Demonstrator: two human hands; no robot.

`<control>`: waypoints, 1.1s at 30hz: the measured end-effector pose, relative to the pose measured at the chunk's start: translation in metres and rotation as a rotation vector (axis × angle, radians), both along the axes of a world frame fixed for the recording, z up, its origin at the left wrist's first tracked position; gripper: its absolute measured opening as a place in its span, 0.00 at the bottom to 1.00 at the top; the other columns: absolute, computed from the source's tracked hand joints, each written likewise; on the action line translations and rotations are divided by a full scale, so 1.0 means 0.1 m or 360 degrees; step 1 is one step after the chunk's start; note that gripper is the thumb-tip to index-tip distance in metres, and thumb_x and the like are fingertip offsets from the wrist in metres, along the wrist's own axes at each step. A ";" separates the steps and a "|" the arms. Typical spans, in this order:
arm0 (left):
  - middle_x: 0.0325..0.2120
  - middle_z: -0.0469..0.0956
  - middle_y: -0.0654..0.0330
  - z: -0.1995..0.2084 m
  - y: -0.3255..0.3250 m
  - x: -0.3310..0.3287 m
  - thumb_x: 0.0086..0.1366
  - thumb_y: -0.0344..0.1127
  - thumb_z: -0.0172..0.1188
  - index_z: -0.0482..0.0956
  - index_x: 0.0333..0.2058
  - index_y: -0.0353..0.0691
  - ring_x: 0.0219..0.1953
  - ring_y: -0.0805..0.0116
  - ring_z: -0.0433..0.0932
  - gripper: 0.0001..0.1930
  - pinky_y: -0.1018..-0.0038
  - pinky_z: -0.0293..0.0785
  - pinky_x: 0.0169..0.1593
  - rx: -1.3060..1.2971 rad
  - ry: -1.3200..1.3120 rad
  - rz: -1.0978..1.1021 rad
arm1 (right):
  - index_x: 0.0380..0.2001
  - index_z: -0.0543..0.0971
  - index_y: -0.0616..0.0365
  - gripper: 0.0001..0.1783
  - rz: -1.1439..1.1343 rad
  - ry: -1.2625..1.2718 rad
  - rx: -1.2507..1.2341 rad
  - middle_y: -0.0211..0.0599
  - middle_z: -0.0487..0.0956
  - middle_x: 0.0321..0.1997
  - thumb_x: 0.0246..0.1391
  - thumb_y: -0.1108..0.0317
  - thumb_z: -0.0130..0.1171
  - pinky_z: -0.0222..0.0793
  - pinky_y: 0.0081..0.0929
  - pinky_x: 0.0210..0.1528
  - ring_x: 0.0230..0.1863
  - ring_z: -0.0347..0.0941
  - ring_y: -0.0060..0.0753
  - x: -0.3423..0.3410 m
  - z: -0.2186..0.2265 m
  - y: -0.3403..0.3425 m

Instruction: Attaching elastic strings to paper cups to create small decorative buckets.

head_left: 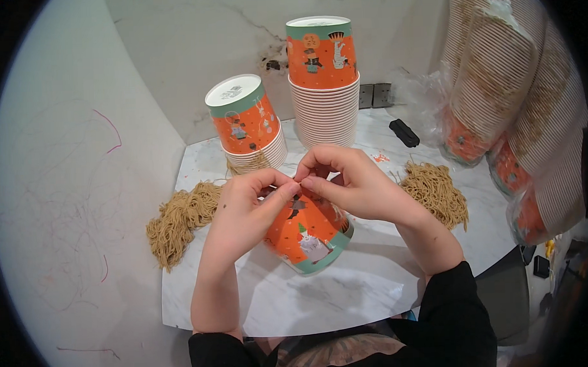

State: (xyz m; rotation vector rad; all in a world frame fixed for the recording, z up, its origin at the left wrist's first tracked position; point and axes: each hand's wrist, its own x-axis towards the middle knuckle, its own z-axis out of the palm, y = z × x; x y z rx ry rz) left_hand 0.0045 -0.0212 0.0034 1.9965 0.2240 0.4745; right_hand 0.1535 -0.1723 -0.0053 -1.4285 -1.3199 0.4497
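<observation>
An orange paper bucket (315,231) with a green band and printed cartoon figures is tilted in front of me, its green base end toward me. My left hand (246,208) is closed in a pinch at the bucket's upper edge, thumb against forefinger. From the other side my right hand (355,184) pinches the same edge, and the fingertips of both hands meet there. Whether something small, such as a cord, is also between the fingertips is hidden. Bundles of tan cord lie on both sides: one cord bundle (185,219) by my left forearm, another cord bundle (437,195) beyond my right wrist.
Two stacks of upside-down paper buckets stand behind my hands, a short stack (246,120) and a tall stack (324,79). Plastic-wrapped bucket stacks (491,79) lean at the right. A black object (404,133) lies on the marbled table (298,306), near wall sockets (374,95).
</observation>
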 end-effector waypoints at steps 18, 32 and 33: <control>0.28 0.83 0.63 0.03 0.02 -0.03 0.66 0.30 0.62 0.82 0.36 0.30 0.31 0.81 0.79 0.07 0.79 0.76 0.36 0.0030 0.0035 -0.0016 | 0.34 0.81 0.60 0.04 -0.0154 -0.0625 0.0299 0.27 0.75 0.28 0.56 0.73 0.65 0.60 0.21 0.28 0.27 0.65 0.20 -0.02 0.04 -0.04; 0.46 0.79 0.57 0.06 -0.03 0.02 0.62 0.22 0.60 0.72 0.57 0.29 0.46 0.75 0.78 0.23 0.75 0.78 0.48 -0.0234 -0.0178 -0.0091 | 0.36 0.76 0.64 0.06 -0.0267 -0.0714 0.0284 0.41 0.75 0.34 0.57 0.75 0.62 0.74 0.32 0.36 0.34 0.79 0.39 0.00 0.14 -0.12; 0.46 0.79 0.57 0.07 -0.02 0.01 0.62 0.22 0.60 0.72 0.57 0.29 0.46 0.75 0.78 0.23 0.75 0.78 0.48 -0.0231 -0.0176 -0.0085 | 0.36 0.76 0.64 0.06 -0.0284 -0.0720 0.0315 0.41 0.75 0.34 0.57 0.75 0.61 0.74 0.32 0.36 0.34 0.79 0.39 0.00 0.13 -0.11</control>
